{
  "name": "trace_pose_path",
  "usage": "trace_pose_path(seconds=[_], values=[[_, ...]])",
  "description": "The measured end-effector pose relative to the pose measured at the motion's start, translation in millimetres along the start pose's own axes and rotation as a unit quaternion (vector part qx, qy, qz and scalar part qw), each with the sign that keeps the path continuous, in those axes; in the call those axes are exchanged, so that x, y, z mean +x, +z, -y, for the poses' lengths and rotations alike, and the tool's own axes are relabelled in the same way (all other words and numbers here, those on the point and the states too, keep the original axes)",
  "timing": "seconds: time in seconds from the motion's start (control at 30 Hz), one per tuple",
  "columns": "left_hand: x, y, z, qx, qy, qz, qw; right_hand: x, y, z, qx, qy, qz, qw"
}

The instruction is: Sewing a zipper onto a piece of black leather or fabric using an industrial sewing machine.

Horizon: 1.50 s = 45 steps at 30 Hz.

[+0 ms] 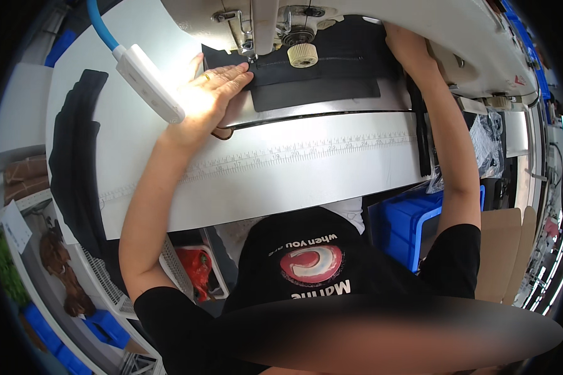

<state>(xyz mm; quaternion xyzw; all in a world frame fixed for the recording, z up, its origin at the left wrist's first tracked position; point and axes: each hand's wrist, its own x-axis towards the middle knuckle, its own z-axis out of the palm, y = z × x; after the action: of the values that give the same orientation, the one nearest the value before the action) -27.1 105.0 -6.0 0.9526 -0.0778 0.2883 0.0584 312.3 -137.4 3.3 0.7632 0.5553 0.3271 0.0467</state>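
A black fabric piece [344, 74] with a zipper [341, 59] along it lies on the sewing machine's metal plate, under the presser foot [251, 57]. My left hand [211, 97] rests on the fabric's left end just beside the foot. Its fingers are stretched out flat, and a ring shows on one. At the fabric's far right edge is my right hand [410, 51]; the machine's arm hides its fingers, so its grip does not show. Below the zipper, a flat black strip [316, 95] reaches toward the plate's near edge.
A white lamp [149, 84] on a blue cable hangs over my left hand. Black fabric strips [75, 150] drape over the table's left side. A narrow black strip [423, 137] hangs near my right forearm. Below right stands a blue bin [397, 225]. A printed ruler [275, 156] runs along the table.
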Motion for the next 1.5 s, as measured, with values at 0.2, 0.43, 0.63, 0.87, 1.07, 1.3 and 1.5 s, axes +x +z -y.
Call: trace_pose_path(seconds=[0.2, 0.43, 0.63, 0.87, 1.07, 1.3, 1.5], values=[[-3, 0, -2, 0.000, -0.006, 0.013, 1.000, 5, -4, 2, -0.042, 0.083, 0.058, 0.994], [0, -2, -14, 0.024, -0.042, 0.003, 0.999, -70, -170, 17, 0.079, -0.044, -0.162, 0.983], [-1, 0, -16, 0.036, -0.052, 0.006, 0.998, -165, -141, -207, 0.195, 0.556, -0.346, 0.731], [-3, 3, -11, 0.053, -0.036, 0.009, 0.998, -185, -134, -331, 0.438, 0.622, -0.171, 0.627], [-4, 7, -9, 0.044, -0.023, -0.001, 0.999, -136, -132, -314, 0.446, 0.618, -0.122, 0.636], [-3, 7, -11, 0.080, -0.029, -0.022, 0.996, -144, -130, -320, 0.479, 0.595, -0.175, 0.621], [-5, 6, -11, 0.091, -0.019, -0.018, 0.995, -151, -125, -372, 0.500, 0.585, -0.185, 0.611]])
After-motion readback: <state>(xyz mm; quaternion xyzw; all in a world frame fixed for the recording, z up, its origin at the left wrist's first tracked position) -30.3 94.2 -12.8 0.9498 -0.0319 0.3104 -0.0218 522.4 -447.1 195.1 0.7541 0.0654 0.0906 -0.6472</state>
